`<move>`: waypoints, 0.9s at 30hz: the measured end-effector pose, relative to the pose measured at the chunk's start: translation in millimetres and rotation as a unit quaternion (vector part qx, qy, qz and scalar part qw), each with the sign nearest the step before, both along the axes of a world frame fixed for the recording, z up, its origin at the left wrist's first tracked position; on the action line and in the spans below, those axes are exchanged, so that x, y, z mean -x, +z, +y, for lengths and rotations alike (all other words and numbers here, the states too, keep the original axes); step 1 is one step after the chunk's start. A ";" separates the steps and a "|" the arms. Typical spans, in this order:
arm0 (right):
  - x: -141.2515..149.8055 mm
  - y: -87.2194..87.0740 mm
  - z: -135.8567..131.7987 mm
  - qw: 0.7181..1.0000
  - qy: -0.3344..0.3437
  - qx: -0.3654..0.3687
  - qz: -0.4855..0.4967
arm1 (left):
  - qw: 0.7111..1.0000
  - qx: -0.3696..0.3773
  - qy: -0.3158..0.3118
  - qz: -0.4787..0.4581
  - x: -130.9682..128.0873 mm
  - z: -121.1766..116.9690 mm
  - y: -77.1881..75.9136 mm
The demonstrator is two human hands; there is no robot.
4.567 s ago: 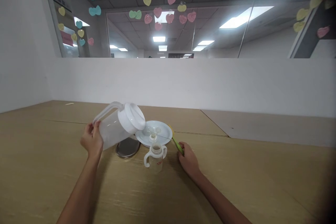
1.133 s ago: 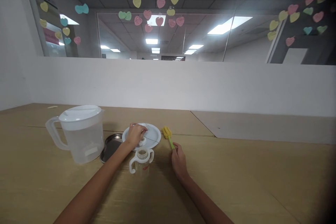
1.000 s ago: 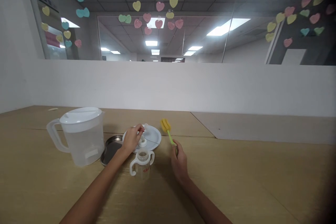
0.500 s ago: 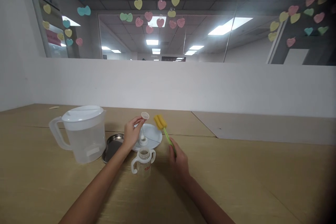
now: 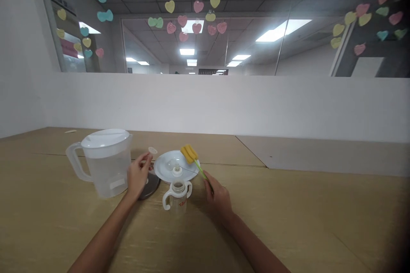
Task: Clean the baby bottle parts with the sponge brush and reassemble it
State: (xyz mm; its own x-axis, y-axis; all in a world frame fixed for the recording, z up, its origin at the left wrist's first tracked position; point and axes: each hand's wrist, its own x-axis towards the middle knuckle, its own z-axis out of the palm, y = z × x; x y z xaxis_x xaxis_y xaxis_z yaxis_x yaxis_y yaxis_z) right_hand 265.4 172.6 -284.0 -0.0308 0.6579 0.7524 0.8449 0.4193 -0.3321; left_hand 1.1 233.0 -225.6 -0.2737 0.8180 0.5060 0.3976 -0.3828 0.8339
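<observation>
My left hand (image 5: pixel 138 175) pinches a small translucent disc-shaped piece (image 5: pixel 152 150) above the dark metal tray (image 5: pixel 153 185), hiding part of that tray. In my right hand (image 5: pixel 218 196) is the green handle of a bottle brush (image 5: pixel 189 154); its yellow sponge head hangs over the right side of a white plate (image 5: pixel 162 169). On the plate lie a white bottle collar with a teat (image 5: pixel 177 171) and a clear dome-shaped cap (image 5: pixel 171 164). A clear baby bottle (image 5: pixel 178 199) with two white handles stands upright and uncapped in front of the plate, between my hands.
A large translucent pitcher (image 5: pixel 107 166) with a white lid stands left of my left hand. Farther back on the left lies a small flat pale piece (image 5: pixel 70 131). A white wall (image 5: pixel 205 102) with a window above it closes off the table's back.
My left hand has moved left and down with the translucent piece, from above the plate to above the tray. The brush head has shifted slightly left and down, over the plate.
</observation>
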 end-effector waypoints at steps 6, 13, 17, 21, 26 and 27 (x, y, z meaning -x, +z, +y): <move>1.5 -1.1 -0.1 0.999 0.014 0.021 0.021 | 0.980 0.041 0.053 0.186 18.3 9.9 -31.1; 0.6 1.7 -0.2 0.999 0.017 0.045 0.023 | 0.958 0.062 0.089 0.265 16.7 15.5 -38.0; 0.6 1.2 0.6 0.998 0.014 0.059 0.028 | 0.944 0.083 0.102 0.301 17.1 15.3 -40.6; 1.0 0.9 1.0 0.998 0.008 0.065 0.026 | 0.921 0.098 0.100 0.363 14.2 7.5 -35.3; 1.4 1.2 0.3 0.998 0.004 0.063 0.024 | 0.894 0.051 0.112 0.430 -0.4 1.2 -9.6; 1.3 1.1 0.3 0.998 0.004 0.065 0.024 | 0.895 0.048 0.096 0.433 -6.0 3.8 -3.5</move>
